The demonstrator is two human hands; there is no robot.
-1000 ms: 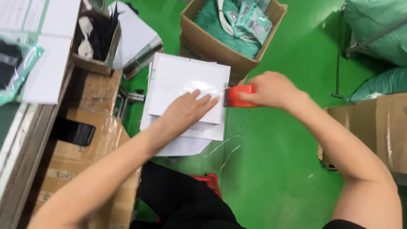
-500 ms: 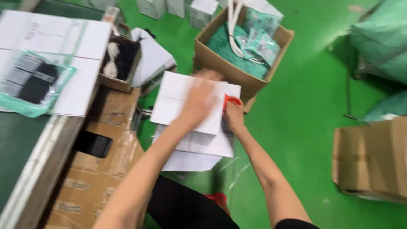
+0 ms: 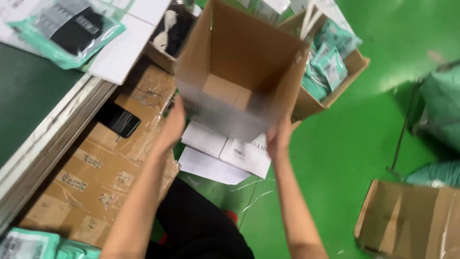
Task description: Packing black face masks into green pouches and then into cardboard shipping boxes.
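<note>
On my far left a green pouch point(image 3: 67, 31) with something dark inside lies on white sheets on the bench point(image 3: 28, 91), one that I can count there, and two more pouches point(image 3: 28, 244) peek in at the bottom corner. Next comes one taped-up carton point(image 3: 96, 177) with one black phone point(image 3: 117, 122) lying on its top, near my elbow's path; a careless swing could, I judge, knock it off. Behind that sits one small tray point(image 3: 165, 31) of black and white bits, too blurred to count. My left hand point(image 3: 172, 125) is pressed flat against the left wall of the open box point(image 3: 239, 72), fingers spread along the cardboard, and my right hand point(image 3: 279, 136) cups the near right corner from below, fingers curled on the edge. So the box hangs in the air between two palms, tilted with its mouth toward me, above a short stack of white flat cartons point(image 3: 225, 148), roughly three by the edges I see. I hold it by squeeze alone, so if either palm slackens it could slip and drop onto the stack, or the thin walls could buckle inward. To the right stands one bin point(image 3: 335, 91) of green packets, at least three visible, close enough that the box could clip its rim. Far right are two green sacks point(image 3: 443, 110) and one more carton point(image 3: 407, 220) on the green floor point(image 3: 354, 158).
</note>
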